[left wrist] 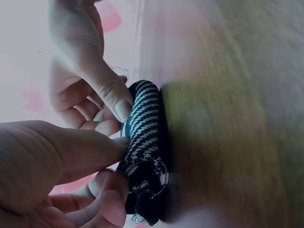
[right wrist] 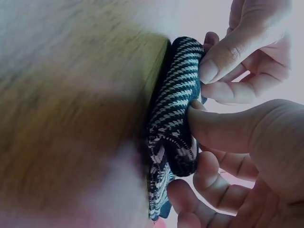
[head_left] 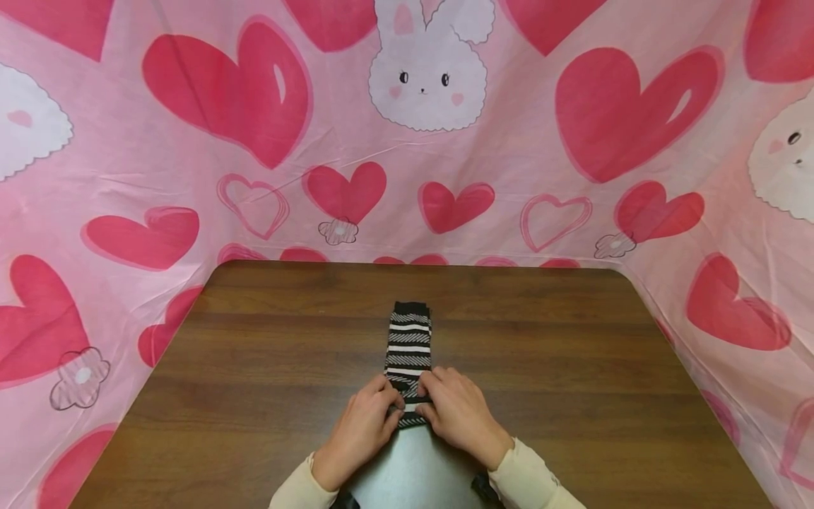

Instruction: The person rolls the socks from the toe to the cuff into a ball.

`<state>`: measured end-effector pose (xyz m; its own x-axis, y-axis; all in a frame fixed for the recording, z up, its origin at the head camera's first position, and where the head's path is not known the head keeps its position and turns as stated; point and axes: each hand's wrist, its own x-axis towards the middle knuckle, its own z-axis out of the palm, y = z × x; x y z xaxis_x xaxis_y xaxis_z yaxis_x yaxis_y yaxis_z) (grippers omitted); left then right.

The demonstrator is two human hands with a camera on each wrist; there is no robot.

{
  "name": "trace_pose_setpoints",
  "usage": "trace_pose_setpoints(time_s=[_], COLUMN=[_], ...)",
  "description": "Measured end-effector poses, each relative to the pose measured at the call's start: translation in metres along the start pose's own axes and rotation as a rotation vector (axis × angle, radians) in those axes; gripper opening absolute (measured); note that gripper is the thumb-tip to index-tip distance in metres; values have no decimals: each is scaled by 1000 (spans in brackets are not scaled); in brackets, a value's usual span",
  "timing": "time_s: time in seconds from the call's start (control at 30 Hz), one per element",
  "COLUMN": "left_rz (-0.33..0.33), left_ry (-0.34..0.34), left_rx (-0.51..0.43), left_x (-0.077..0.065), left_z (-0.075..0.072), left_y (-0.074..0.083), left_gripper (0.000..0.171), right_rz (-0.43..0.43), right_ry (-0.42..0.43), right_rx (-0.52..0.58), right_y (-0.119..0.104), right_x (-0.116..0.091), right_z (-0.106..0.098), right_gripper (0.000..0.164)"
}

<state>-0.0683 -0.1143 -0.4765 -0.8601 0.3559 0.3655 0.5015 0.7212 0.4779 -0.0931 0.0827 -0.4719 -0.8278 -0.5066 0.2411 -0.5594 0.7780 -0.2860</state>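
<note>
A black-and-white striped sock [head_left: 409, 339] lies lengthwise on the table, its black cuff at the far end. Its near end is turned up into a thick fold [left wrist: 145, 123], and a second layer of knit [right wrist: 159, 194] shows beneath. My left hand [head_left: 367, 417] pinches the fold from the left, thumb on the near side and fingers curled over it. From the right, my right hand [head_left: 461, 413] grips the same fold, thumb [right wrist: 223, 128] pressed against the knit. The two thumbs sit close together in both wrist views.
The brown wooden table [head_left: 286, 339] extends around the sock on both sides. A pale glare [head_left: 410, 466] lies on its near part, between the forearms. Pink cloth [head_left: 445, 155] with hearts and rabbits hangs behind the table and along its sides.
</note>
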Motion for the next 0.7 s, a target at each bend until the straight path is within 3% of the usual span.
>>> trace_pose_setpoints(time_s=[0.3,0.53,0.7], left_rz=[-13,-56,-34], left_ry=[-31,-99,-93], left_rx=[8,10,39], left_x=[0,0,-1], left_z=[-1,-4,-2], left_y=[1,3,2], left_gripper=[13,25,31], right_rz=[-13,-59,-84], right_ry=[-9,-36,-94], right_rx=[-21,-73,-110], right_y=[-1,-1,0], right_x=[0,-1,-1], right_z=[-2,-3,-5], right_gripper=[23,18,30])
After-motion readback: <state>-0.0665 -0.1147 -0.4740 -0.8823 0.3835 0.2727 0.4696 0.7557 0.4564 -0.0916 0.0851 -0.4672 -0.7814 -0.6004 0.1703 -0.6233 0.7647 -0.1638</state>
